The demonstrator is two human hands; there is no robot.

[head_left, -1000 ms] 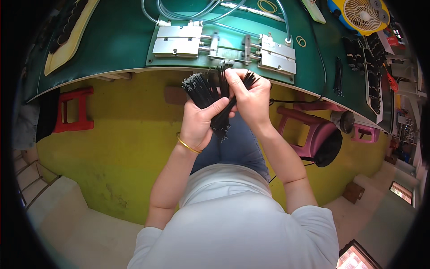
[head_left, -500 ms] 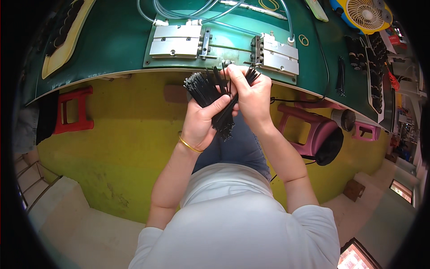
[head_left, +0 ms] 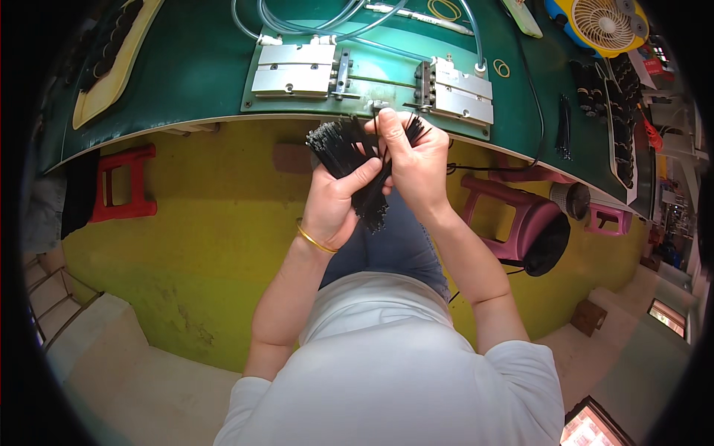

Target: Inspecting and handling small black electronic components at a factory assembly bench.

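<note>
From the head camera, looking straight down: my left hand (head_left: 336,202) is wrapped around a thick bundle of thin black strands (head_left: 349,152), thumb laid across the front of it, fingers closed behind, so the whole sheaf sits clamped in my palm and fans out above and below the fist. I judge I hold it tight like that so the strands stay aligned and none slide out the bottom, where their ends hang down over my lap. My right hand (head_left: 416,160) sits just beside the left, touching the bundle, its fingertips pinched shut at the top on what looks like a strand or a few; exactly how many I cannot tell at this size. The pinch is high, right at the upper tips, which makes sense for teasing strands free of the mass while the left anchors the rest. Just beyond my grip, past the fingertips, runs the edge of the green workbench (head_left: 186,82), and on it two metal clamp blocks (head_left: 297,68), one ahead and to the left of the hands, the other ahead and to the right, with clear tubing (head_left: 297,18) looping away behind them. Off to the right of my right forearm stands a pink stool (head_left: 513,223); well out to the left of my left arm, a red stool (head_left: 123,182).
</note>
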